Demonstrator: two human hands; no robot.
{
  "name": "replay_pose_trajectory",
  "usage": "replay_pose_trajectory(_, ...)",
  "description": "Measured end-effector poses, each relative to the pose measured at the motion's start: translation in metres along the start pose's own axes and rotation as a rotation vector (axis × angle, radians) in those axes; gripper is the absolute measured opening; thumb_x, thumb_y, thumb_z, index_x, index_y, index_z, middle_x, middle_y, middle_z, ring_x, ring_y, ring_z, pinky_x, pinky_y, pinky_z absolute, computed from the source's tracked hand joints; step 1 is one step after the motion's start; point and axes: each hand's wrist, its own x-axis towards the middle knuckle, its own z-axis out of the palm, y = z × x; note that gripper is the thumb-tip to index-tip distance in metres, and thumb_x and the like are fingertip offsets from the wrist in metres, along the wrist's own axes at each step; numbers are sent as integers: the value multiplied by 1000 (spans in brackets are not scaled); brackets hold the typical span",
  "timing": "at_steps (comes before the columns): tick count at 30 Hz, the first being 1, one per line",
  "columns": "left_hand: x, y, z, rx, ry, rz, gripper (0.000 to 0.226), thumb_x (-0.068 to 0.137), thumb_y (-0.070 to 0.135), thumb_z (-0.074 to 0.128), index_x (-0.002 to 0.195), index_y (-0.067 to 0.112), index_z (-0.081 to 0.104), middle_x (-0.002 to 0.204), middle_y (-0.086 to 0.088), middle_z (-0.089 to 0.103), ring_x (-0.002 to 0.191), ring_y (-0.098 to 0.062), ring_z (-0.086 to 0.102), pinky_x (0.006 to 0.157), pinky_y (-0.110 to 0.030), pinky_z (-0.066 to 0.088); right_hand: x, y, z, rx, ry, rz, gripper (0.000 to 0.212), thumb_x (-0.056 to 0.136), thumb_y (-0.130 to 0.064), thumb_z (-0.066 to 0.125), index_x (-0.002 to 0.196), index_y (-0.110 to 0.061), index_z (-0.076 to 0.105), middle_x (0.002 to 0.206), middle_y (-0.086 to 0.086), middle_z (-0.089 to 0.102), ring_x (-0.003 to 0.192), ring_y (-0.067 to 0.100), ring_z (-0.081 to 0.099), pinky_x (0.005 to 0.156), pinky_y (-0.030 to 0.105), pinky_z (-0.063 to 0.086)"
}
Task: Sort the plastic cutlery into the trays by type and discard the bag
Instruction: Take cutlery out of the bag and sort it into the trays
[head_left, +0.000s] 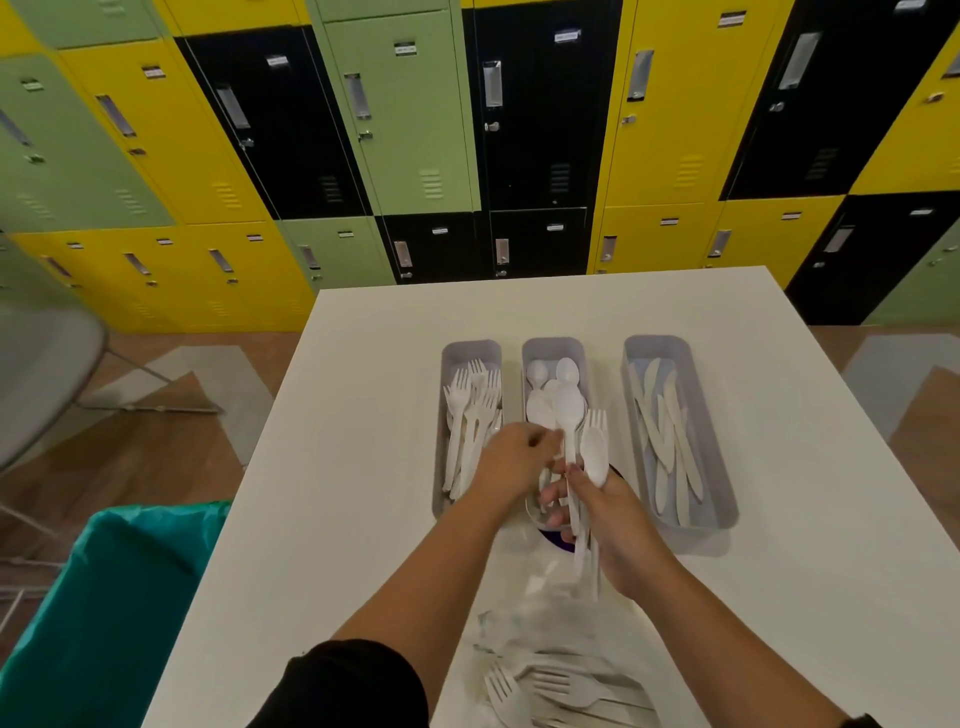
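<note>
The right hand grips a mixed bunch of spoons and a fork upright over the spoon tray, a holding stock so the left hand can pinch one spoon and draw it out. Fork tray and knife tray flank it on the worktop. The bag, forks inside, lies nearest the person, beside the green-lined bin awaiting it.

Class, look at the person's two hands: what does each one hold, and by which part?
The right hand grips a bunch of cutlery, spoons and a fork, by the handles. The left hand pinches one spoon at its handle.
</note>
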Motion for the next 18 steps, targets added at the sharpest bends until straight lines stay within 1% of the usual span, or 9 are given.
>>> replay_pose_trajectory(1, -2, 2, 4, -45, -63, -27, 34, 95, 24, 50, 78, -1, 65, 77, -14, 65, 69, -20, 58, 75, -38, 51, 0, 0, 0, -20, 12, -9, 23, 100, -21, 40, 101, -7, 58, 67, 8, 60, 45, 14, 51, 43, 22, 40)
replay_pose_trajectory(3, -5, 2, 12, -75, -69, -41, 31, 92, 21, 54, 65, 7, 60, 70, -11, 61, 58, -17, 54, 65, -33, 48, -1, 1, -1, -49, 32, -26, 25, 100, -25, 41, 94, -8, 59, 63, 7, 60, 44, 15, 50, 44, 25, 41)
replay_pose_trajectory(4, -5, 2, 15, -46, -41, -30, 30, 92, 20, 55, 65, 8, 59, 68, -11, 60, 57, -17, 53, 63, -30, 46, -1, 2, -2, -54, 33, -35, 26, 99, -26, 41, 92, -8, 58, 61, 5, 60, 44, 15, 49, 44, 25, 42)
replay_pose_trajectory(7, 0, 5, 20, -46, 75, -5, 30, 92, 20, 55, 69, 1, 61, 77, -23, 64, 62, -22, 52, 63, -35, 44, -3, 3, -9, -58, 20, -27, 28, 101, -22, 38, 90, -6, 58, 61, 4, 60, 44, 13, 49, 43, 21, 44)
replay_pose_trajectory(10, 12, 7, 18, -106, 215, 2, 37, 92, 15, 54, 55, 10, 50, 82, -23, 68, 56, -15, 50, 57, -30, 43, -5, 4, -14, -71, 5, 6, 30, 101, -21, 36, 92, -6, 61, 60, 3, 61, 47, 12, 54, 44, 20, 45)
replay_pose_trajectory(12, 18, 9, 12, -107, 268, 25, 33, 93, 13, 53, 60, 6, 51, 70, -8, 64, 46, -3, 48, 48, -16, 40, -5, 5, -19, -73, 25, 22, 30, 101, -20, 36, 91, -5, 60, 61, 4, 61, 50, 14, 56, 46, 22, 46)
replay_pose_trajectory(13, 20, 10, 9, -85, 284, 33, 32, 93, 13, 52, 63, 5, 51, 67, -3, 60, 44, -3, 46, 45, -13, 35, -5, 4, -23, -62, 47, 22, 30, 101, -20, 37, 91, -4, 59, 61, 5, 60, 52, 15, 56, 46, 23, 47)
replay_pose_trajectory(16, 28, 6, 6, 17, 220, 44, 29, 92, 18, 56, 65, 8, 55, 68, -5, 57, 59, -16, 48, 56, -22, 36, -2, 1, -34, -13, 97, 2, 29, 101, -20, 38, 90, -3, 58, 57, 4, 57, 50, 15, 51, 43, 23, 45)
replay_pose_trajectory(18, 27, 5, 9, 146, 161, 30, 24, 90, 25, 59, 92, 2, 63, 84, -8, 59, 78, -21, 54, 69, -25, 41, -1, -1, -37, 16, 83, -12, 28, 100, -19, 38, 90, -2, 58, 55, 4, 55, 45, 14, 47, 42, 23, 43)
